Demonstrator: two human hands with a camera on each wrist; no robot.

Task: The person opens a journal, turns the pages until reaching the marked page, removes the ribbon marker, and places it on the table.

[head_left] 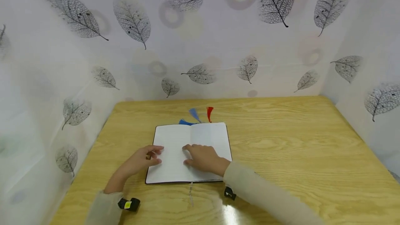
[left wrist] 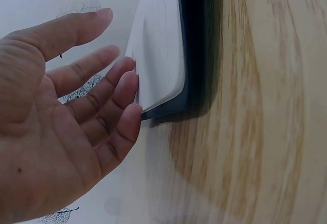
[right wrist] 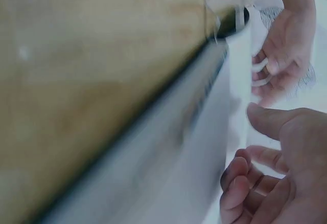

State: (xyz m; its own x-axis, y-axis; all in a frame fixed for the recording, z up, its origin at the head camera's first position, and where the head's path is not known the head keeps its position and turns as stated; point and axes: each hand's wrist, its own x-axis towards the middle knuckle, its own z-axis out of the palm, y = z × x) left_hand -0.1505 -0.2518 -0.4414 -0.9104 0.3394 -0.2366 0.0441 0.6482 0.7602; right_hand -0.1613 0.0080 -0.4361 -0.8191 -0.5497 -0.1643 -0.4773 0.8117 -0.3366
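An open notebook with blank white pages and a dark cover lies flat on the table. At its left edge is my left hand, fingers loosely bent; the left wrist view shows its fingertips against the page edge, pinching nothing. My right hand is over the right page, its fingertips close to the middle fold. Its fingers look loosely curled in the right wrist view, with nothing held, and whether they press the paper I cannot tell. Light blue, red and dark blue tassels stick out beyond the top edge.
A thin ribbon hangs from the notebook's lower edge onto the wooden table. Leaf-patterned sheeting stands behind the table and along both sides. Small black devices sit by the left wrist and right wrist.
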